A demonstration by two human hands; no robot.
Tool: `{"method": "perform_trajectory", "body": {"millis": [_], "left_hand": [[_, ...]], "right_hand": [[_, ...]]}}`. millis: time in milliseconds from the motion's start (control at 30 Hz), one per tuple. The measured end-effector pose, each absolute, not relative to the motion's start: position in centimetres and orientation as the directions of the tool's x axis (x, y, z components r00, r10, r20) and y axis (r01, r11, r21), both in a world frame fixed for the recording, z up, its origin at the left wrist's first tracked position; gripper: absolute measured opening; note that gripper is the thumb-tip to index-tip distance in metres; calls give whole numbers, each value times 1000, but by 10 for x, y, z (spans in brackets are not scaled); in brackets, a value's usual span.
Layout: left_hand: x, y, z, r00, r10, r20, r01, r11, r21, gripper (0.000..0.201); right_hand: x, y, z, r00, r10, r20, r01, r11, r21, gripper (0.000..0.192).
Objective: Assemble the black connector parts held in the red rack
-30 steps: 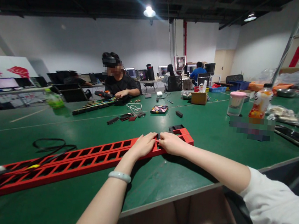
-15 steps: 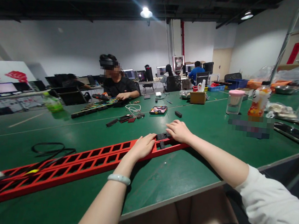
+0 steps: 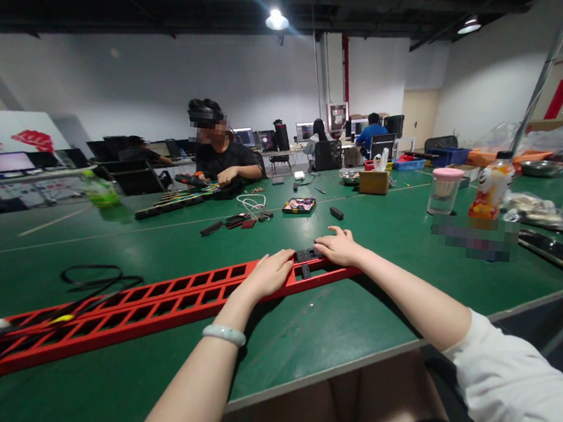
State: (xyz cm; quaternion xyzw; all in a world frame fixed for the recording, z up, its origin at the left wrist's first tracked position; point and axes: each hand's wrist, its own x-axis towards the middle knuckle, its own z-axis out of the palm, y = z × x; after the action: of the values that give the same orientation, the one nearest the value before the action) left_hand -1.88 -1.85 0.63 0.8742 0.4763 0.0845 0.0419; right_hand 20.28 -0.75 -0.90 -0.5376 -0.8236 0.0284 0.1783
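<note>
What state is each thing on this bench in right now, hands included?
Left hand: flat on the red slotted rail, holding nothing.
Right hand: palm down at the rail's far end.
Red slotted rail: lying flat on the table.
Clear jar: upright, pink lid on.
Orange bottle: upright, capped.

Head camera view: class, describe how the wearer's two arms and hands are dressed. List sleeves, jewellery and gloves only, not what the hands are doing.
Both hands are bare, with no gloves. The left hand has a bare forearm with a pale, smooth bangle round the wrist. The right hand has no wrist jewellery that shows; its arm is bare up to a short white sleeve. No rings can be made out.
</note>
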Motion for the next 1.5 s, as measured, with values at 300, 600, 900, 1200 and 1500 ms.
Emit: {"method": "perform_trajectory", "body": {"millis": [300,600,900,1200,1500], "left_hand": [[-20,-15,4,549,827,121,811,-562,163,47],[-20,-14,3,558,821,122,806,-571,158,47],[-20,-14,3,561,817,133,805,-576,140,47],[-21,-13,2,569,808,149,794,-588,154,47],[-20,-17,4,551,825,128,809,-565,159,47]], "right_hand": [[203,-5,-12,-374,888,267,863,439,-252,50],[202,-3,-12,-287,931,228,914,337,-227,56],[201,-8,-8,-312,925,216,920,352,-175,55],[201,-5,-10,-310,879,361,897,396,-194,41],[208,-1,-21,-414,676,610,703,663,-257,26]]}}
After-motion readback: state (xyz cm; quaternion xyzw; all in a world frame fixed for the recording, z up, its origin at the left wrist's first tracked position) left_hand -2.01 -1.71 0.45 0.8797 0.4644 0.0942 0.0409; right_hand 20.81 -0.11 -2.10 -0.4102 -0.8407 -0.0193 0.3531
